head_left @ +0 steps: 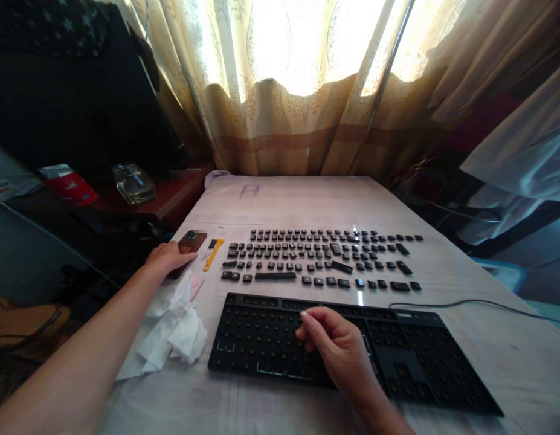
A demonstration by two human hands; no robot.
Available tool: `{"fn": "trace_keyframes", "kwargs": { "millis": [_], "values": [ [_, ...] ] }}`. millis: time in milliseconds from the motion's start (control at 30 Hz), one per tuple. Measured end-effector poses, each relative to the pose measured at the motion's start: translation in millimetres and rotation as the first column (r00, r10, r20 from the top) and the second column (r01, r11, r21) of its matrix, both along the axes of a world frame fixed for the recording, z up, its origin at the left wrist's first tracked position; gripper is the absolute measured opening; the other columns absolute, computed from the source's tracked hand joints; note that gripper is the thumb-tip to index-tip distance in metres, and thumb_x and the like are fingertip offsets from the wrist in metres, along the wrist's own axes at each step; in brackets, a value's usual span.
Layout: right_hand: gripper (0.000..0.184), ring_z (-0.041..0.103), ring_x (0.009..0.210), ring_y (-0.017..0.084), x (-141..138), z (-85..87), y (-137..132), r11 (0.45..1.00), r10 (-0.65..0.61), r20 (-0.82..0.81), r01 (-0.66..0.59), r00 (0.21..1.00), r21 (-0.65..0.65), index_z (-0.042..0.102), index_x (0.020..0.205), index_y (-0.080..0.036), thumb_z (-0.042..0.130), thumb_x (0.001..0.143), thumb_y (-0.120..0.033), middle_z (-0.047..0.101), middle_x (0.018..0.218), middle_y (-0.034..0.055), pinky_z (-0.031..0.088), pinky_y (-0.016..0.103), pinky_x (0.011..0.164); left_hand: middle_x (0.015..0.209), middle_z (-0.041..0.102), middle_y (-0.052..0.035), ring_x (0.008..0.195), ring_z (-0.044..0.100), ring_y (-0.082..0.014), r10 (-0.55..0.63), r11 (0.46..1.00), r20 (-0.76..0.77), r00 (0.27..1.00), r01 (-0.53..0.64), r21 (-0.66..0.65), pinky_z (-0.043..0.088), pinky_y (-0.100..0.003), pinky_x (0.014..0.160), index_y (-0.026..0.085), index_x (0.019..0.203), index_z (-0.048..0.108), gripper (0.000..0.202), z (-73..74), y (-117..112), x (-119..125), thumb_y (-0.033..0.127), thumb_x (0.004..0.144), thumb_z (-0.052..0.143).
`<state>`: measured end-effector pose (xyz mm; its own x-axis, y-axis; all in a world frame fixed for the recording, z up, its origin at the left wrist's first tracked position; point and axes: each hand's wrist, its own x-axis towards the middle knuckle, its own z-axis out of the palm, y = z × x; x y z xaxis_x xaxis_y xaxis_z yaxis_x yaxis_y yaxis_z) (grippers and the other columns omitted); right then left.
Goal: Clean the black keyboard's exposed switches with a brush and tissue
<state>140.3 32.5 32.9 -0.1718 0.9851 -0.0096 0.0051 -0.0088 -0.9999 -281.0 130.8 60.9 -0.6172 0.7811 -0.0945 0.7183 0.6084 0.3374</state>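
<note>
At the left of the table, my left hand (169, 258) is on a dark reddish-brown phone (193, 240), its thumb stretched across the near end and its other fingers along the left side. The phone's camera side faces up. Over the black keyboard (415, 362) hovers my right hand (331, 341), thumb and fingertips pinched together; whatever may be between them is too small to make out. The keyboard's key caps are off, leaving bare key posts. Behind it, loose black key caps lie in rows, with a long space bar (275, 276) in the nearest row.
A yellow-handled brush (213, 254) lies beside the phone. Crumpled white tissue (177, 332) sits left of the keyboard. The keyboard's cable (479, 301) runs off to the right. At the left, a glass jar (133, 183) and a red packet (70, 184) stand near a dark screen (75, 96).
</note>
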Motion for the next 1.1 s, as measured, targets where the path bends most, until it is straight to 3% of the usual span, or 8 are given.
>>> {"fn": "trace_keyframes", "kwargs": {
  "millis": [133,267,367,500,600,800,967,1100],
  "values": [
    [0.048,0.06,0.049,0.014,0.0,-1.4,-0.1,1.0,0.002,-0.005,-0.002,1.0,0.006,0.073,0.077,-0.018,0.069,0.081,-0.066,0.072,0.061,0.0047,0.049,0.023,0.049,0.118,0.067,-0.0294,0.121,0.056,-0.0555,0.035,0.999,-0.019,0.999,-0.035,-0.004,0.05,-0.052,0.089,0.016,0.091,0.067,0.066,2.0,-1.2,2.8,0.063,0.047,0.084],
    [0.05,0.06,0.049,0.015,0.6,-1.6,-0.6,1.0,0.001,0.012,-0.001,1.0,0.004,0.072,0.077,-0.018,0.069,0.081,-0.068,0.072,0.061,0.005,0.049,0.024,0.049,0.117,0.068,-0.0248,0.124,0.055,-0.052,0.075,0.995,0.086,0.994,-0.079,0.055,0.052,-0.048,0.088,0.017,0.096,0.067,0.063,7.2,-3.6,1.0,0.056,0.051,0.086],
    [0.05,0.061,0.05,0.015,0.9,-1.2,-1.2,1.0,0.004,0.022,-0.005,1.0,0.003,0.072,0.078,-0.018,0.068,0.081,-0.068,0.072,0.062,0.0049,0.05,0.024,0.05,0.105,0.072,-0.0152,0.111,0.066,-0.0383,0.095,0.987,0.282,0.955,-0.127,0.096,0.055,-0.042,0.081,0.018,0.101,0.066,0.052,15.2,-9.1,-3.1,0.055,0.068,0.079],
    [0.052,0.061,0.05,0.015,0.2,0.2,-0.6,1.0,0.02,0.027,-0.02,0.999,0.01,0.073,0.077,-0.019,0.067,0.081,-0.07,0.072,0.062,0.005,0.05,0.024,0.049,0.093,0.07,-0.0057,0.081,0.067,-0.0175,0.059,0.972,0.601,0.797,-0.183,0.148,0.058,-0.037,0.078,0.015,0.105,0.064,0.045,30.4,-21.6,-5.0,0.058,0.093,0.053],
    [0.056,0.061,0.049,0.016,-1.0,0.8,0.8,1.0,0.011,0.031,-0.011,0.999,0.015,0.073,0.075,-0.019,0.066,0.079,-0.074,0.071,0.06,0.0055,0.049,0.024,0.048,0.089,0.073,-0.0081,0.08,0.07,-0.0202,-0.016,0.945,0.749,0.663,-0.235,0.228,0.061,-0.037,0.078,0.017,0.103,0.066,0.05,40.2,-30.5,-1.0,0.058,0.094,0.039],
    [0.059,0.061,0.048,0.016,-2.3,0.7,2.1,1.0,0.002,0.014,-0.002,1.0,-0.003,0.073,0.073,-0.018,0.067,0.076,-0.077,0.071,0.059,0.0061,0.05,0.024,0.047,0.1,0.075,-0.0153,0.093,0.074,-0.0312,-0.14,0.906,0.857,0.497,-0.285,0.314,0.064,-0.046,0.078,0.014,0.132,0.056,0.064,47.6,-39.4,11.6,0.055,0.089,0.033],
    [0.061,0.061,0.048,0.016,-2.2,2.6,1.7,1.0,-0.011,0.022,0.011,1.0,-0.022,0.074,0.073,-0.018,0.068,0.072,-0.079,0.071,0.058,0.0063,0.05,0.025,0.047,0.103,0.075,-0.0158,0.093,0.074,-0.0314,-0.155,0.897,0.873,0.462,-0.306,0.32,0.065,-0.043,0.072,0.014,0.133,0.056,0.065,45.5,-40.2,10.3,0.058,0.088,0.04],
    [0.061,0.06,0.048,0.016,-1.9,2.7,2.0,1.0,-0.012,0.03,0.013,0.999,-0.02,0.074,0.073,-0.019,0.067,0.072,-0.08,0.071,0.058,0.0063,0.051,0.025,0.047,0.1,0.076,-0.0148,0.089,0.074,-0.0291,-0.138,0.898,0.871,0.472,-0.312,0.311,0.064,-0.038,0.067,0.016,0.121,0.063,0.057,42.5,-36.8,5.9,0.057,0.083,0.053]
  ]
}}
